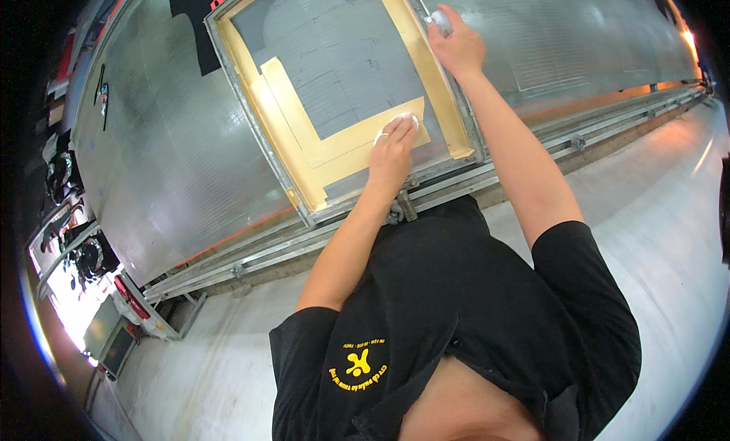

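Observation:
A metal-framed printing screen [258,129] lies on the long table, its grey mesh [342,53] bordered by strips of yellow tape [346,144]. My left hand [391,153] presses a white wad of cloth or tissue [415,122] onto the tape along the near side. Most of that wad is hidden under the fingers. Over the frame's right edge, my right hand [461,52] is closed around a small white, partly clear object [440,20]; its exact kind cannot be made out.
The table's shiny surface [175,160] extends to both sides of the screen. Black fabric with red print [199,30] lies behind the frame's left side. A metal rail [532,158] and a clamp [407,201] run along the near edge. A thin dark tool [104,99] rests far left.

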Available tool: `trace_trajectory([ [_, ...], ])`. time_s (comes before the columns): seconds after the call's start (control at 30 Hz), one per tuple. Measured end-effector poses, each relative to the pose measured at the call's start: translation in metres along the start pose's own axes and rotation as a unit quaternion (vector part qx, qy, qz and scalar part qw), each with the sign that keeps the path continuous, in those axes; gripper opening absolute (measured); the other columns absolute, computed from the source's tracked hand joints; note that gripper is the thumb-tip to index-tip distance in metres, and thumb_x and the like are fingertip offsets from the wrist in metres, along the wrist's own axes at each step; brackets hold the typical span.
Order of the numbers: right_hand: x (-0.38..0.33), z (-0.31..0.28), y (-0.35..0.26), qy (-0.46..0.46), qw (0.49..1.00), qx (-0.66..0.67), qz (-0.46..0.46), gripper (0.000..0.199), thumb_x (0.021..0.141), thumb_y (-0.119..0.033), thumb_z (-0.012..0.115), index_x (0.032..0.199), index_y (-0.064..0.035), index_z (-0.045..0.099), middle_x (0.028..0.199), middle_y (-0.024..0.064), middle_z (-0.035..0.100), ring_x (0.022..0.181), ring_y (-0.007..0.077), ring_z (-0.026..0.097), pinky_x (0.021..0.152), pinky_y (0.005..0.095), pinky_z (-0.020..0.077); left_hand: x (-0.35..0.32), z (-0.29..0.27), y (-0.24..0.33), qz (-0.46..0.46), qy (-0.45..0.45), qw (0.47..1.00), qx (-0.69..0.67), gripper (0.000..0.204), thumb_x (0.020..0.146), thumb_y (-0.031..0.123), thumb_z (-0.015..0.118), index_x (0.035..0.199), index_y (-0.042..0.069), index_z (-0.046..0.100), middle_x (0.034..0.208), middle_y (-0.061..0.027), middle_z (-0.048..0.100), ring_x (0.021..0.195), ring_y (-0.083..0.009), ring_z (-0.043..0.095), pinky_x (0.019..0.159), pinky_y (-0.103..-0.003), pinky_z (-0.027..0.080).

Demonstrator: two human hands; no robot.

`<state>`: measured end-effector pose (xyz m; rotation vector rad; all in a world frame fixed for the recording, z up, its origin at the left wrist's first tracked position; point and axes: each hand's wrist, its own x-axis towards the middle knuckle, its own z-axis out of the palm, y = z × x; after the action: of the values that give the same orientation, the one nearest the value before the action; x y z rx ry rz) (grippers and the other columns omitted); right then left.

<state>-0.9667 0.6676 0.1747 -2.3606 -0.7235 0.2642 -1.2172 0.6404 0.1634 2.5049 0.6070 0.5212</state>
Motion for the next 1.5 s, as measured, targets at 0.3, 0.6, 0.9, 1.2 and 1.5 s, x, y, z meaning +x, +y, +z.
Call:
trace_trajectory([
  [0.3,0.001,-0.003,-0.001,0.009,1.000,0.019,0.016,0.049,0.080,-0.038,0.058,0.126,-0.0223,0.060,0.081,0.0115,0.069,0.079,0.0309,0.067,0.073,0.0427,0.0518,-0.020,-0.017,-0.007,-0.014,-0.040,0.998,0.051,0.040,0.074,-0.002,0.057,0.113,0.003,0.064,0.122,-0.0107,0.062,0.118,-0.0269,0.056,0.098,-0.036,0.048],
  [0.6,0.004,-0.004,0.002,-0.019,0.999,0.035,0.001,0.047,0.083,-0.038,0.056,0.127,-0.0223,0.058,0.085,0.0143,0.069,0.083,0.0343,0.067,0.076,0.0453,0.0513,-0.087,-0.065,-0.056,-0.118,0.035,0.987,0.105,0.032,0.077,-0.002,0.058,0.107,0.004,0.069,0.116,-0.0110,0.067,0.109,-0.0284,0.062,0.091,-0.038,0.051],
  [0.9,0.016,-0.008,0.010,-0.029,0.995,0.061,-0.068,0.044,0.088,-0.035,0.058,0.127,-0.0143,0.060,0.106,0.0198,0.068,0.098,0.0314,0.065,0.084,0.0388,0.0491,-0.125,-0.127,-0.049,-0.458,0.220,0.851,-0.132,0.028,0.089,0.013,0.064,0.113,-0.001,0.067,0.113,-0.0143,0.069,0.105,-0.0185,0.064,0.092,-0.030,0.047],
  [1.2,-0.082,0.061,-0.140,0.034,0.980,0.145,-0.133,0.039,0.089,-0.033,0.059,0.120,-0.0112,0.064,0.103,0.0164,0.069,0.094,0.0263,0.067,0.083,0.0352,0.0495,-0.237,-0.230,-0.136,-0.440,0.366,0.781,-0.249,0.028,0.088,0.009,0.065,0.112,-0.005,0.067,0.114,-0.0123,0.068,0.107,-0.0171,0.062,0.095,-0.030,0.046],
  [1.5,-0.206,0.214,-0.276,0.034,0.983,0.141,-0.112,0.038,0.086,-0.030,0.060,0.121,-0.0143,0.063,0.103,0.0167,0.070,0.095,0.0312,0.067,0.083,0.0388,0.0508,-0.334,-0.371,-0.270,-0.411,0.347,0.831,-0.141,0.022,0.089,0.007,0.064,0.107,-0.004,0.069,0.114,-0.0139,0.068,0.106,-0.0211,0.064,0.095,-0.031,0.046],
])
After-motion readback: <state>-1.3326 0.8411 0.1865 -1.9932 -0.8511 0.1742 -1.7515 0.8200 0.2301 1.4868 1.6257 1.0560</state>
